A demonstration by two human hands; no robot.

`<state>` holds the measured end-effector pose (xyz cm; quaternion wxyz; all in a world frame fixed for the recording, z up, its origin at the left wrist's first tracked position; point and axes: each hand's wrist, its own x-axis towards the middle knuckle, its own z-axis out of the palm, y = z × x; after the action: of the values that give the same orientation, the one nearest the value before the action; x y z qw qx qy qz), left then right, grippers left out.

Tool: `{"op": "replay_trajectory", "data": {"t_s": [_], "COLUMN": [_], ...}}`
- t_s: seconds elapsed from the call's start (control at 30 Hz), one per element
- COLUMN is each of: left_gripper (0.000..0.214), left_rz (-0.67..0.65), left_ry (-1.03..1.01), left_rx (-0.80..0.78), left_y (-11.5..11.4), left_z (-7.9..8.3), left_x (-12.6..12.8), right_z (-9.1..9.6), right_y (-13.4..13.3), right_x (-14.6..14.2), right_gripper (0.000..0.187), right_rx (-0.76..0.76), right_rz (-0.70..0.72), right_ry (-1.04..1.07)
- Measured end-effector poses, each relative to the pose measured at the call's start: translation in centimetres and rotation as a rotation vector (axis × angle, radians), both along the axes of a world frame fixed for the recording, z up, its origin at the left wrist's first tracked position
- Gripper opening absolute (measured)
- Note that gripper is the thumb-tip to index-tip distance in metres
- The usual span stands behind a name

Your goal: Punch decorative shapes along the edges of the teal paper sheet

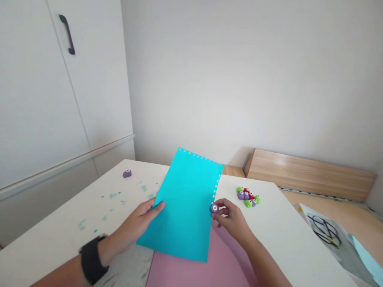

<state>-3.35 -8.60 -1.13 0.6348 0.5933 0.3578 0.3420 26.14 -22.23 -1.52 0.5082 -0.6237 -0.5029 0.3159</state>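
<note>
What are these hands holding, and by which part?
The left hand holds a turquoise paper sheet by its left edge; the right hand pinches a small purple craft punch at the sheet's right edge.

Left hand (pixel 136 225) grips cyan paper (pixel 182 211); right hand (pixel 231 220) holds purple craft punch (pixel 214 208) at its edge

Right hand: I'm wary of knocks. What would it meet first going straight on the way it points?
The teal paper sheet: the purple craft punch in the right hand already sits on its holed edge, though depth is unclear.
</note>
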Motion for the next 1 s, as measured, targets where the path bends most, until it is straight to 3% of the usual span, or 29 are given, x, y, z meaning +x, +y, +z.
{"op": "replay_trajectory", "data": {"t_s": [0.2,0.33,0.4,0.53,0.63,0.77,1.0], "left_gripper": [0.052,0.058,0.061,0.065,0.071,0.083,0.075], "left_rz": [-0.222,-0.307,-0.370,-0.522,-0.512,-0.460,-0.408], "left_ry": [-0.120,-0.102,-0.080,-0.020,0.083,0.186,0.148], "left_rx": [-0.186,-0.144,-0.098,0.012,0.160,0.298,0.375], "left_y": [-1.1,-1.2,-1.3,-2.1,-3.3,-4.7,-5.3], "left_z": [0.9,0.6,0.3,0.1,0.4,0.7,0.7], "left_x": [0.3,0.3,0.3,0.2,0.1,0.0,0.6], "right_z": [-0.9,0.1,0.9,1.6,0.8,-0.6,-1.2], "right_y": [-0.1,-0.8,-1.5,-4.4,-7.8,-11.4,-12.3], "right_x": [0.6,1.0,0.8,-0.9,-2.9,-5.1,-5.3], "right_gripper": [0.037,0.039,0.035,0.023,0.017,0.015,0.025], "right_rx": [-0.087,-0.207,-0.202,-0.173,-0.197,-0.164,-0.096], "right_rz": [0.036,0.111,0.100,-0.064,-0.169,-0.259,-0.243], "right_ry": [0.075,0.042,-0.071,-0.431,-0.513,-0.436,-0.088]}}
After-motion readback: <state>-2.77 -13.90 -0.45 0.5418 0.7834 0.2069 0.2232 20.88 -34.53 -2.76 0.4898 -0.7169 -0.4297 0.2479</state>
